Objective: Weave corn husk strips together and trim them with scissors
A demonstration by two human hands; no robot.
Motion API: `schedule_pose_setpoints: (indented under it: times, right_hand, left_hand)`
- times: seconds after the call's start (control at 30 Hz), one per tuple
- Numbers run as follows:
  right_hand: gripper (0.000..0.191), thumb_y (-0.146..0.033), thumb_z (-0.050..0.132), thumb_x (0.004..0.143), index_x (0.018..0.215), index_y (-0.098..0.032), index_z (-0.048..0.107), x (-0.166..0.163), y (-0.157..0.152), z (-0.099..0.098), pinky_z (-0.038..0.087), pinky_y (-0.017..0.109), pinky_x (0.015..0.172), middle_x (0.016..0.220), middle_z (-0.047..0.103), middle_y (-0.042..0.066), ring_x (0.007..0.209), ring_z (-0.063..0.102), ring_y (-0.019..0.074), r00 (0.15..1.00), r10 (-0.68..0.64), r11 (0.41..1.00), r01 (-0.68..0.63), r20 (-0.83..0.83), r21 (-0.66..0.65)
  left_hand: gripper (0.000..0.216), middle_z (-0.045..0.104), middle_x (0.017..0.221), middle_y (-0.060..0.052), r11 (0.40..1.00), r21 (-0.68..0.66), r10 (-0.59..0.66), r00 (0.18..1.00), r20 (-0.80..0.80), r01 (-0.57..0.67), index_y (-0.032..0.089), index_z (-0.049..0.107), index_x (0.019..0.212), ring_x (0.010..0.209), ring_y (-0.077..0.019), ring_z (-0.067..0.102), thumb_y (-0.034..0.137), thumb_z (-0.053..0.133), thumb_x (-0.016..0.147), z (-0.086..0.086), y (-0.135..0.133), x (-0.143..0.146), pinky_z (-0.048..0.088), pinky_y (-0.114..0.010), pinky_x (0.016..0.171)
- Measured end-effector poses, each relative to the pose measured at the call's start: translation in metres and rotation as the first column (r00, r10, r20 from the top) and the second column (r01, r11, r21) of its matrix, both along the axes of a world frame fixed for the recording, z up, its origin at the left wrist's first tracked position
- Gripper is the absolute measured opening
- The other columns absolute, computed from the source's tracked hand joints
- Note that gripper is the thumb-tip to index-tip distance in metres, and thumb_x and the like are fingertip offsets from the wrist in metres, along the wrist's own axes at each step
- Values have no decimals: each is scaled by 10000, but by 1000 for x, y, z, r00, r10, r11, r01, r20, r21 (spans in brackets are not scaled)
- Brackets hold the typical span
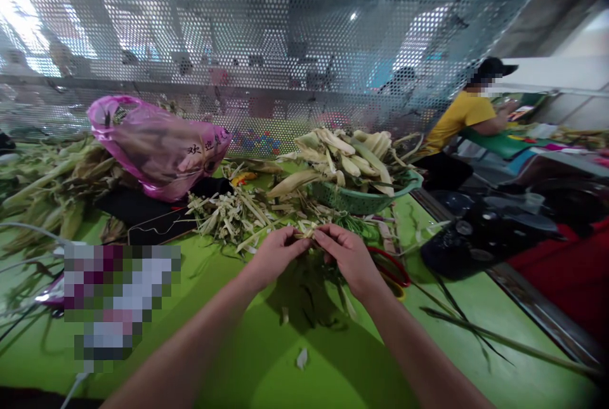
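Note:
Both of my hands meet over the green table [266, 364], fingers pinched together on a small pale strip of corn husk [307, 231]. My left hand [275, 253] grips it from the left, my right hand [347, 257] from the right. Just beyond my fingers lies a heap of cut husk strips [233, 212]. Behind it a green basket [361, 200] is piled with pale husks [342, 155]. A scrap of husk [301, 358] lies on the table between my forearms.
A pink plastic bag [157, 146] rests on dark objects at the left, with unhusked corn [42, 187] beyond it. Red-handled scissors [392, 266] lie right of my right hand. A perforated metal screen [266, 54] stands behind. A person in a yellow shirt [459, 114] sits at the right.

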State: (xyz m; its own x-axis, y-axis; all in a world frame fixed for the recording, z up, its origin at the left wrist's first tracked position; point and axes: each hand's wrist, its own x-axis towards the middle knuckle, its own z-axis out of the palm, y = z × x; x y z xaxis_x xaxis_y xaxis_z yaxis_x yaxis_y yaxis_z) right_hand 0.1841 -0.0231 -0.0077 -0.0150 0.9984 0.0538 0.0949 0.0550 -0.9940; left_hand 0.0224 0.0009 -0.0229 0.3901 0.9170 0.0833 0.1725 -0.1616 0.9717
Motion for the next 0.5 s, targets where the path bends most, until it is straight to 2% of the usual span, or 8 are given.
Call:
schedule_pose_setpoints:
  times: [0.17, 0.33, 0.5]
  right_hand:
    - [313, -467, 631, 773, 900, -183, 659, -2, -2, 2, 338, 232, 494, 645, 524, -26, 508, 407, 93, 1000, -12, 1000, 12, -21, 7]
    - [322, -450, 640, 771, 937, -174, 641, -4, -3, 2, 360, 234, 521, 739, 575, 6, 572, 449, 108, 999, 32, 999, -32, -9, 8]
    - [234, -381, 681, 748, 823, -168, 622, 0, -1, -3, 397, 268, 617, 717, 587, 13, 667, 499, 148, 988, -29, 993, 11, 153, 119]
  left_hand:
    - [274, 543, 741, -2, 1000, 10, 5, 999, 51, -5, 159, 576, 815, 692, -134, 456, 427, 521, 831, -1, -2, 3, 357, -252, 646]
    - [269, 476, 675, 23, 994, -36, 110, 982, 156, -106, 171, 515, 737, 651, -117, 416, 427, 546, 814, 0, -5, 6, 328, -240, 609]
    - [295, 514, 712, 5, 991, -116, 84, 974, 212, -60, 148, 561, 791, 675, -118, 441, 442, 588, 792, 4, -5, 3, 349, -244, 629]
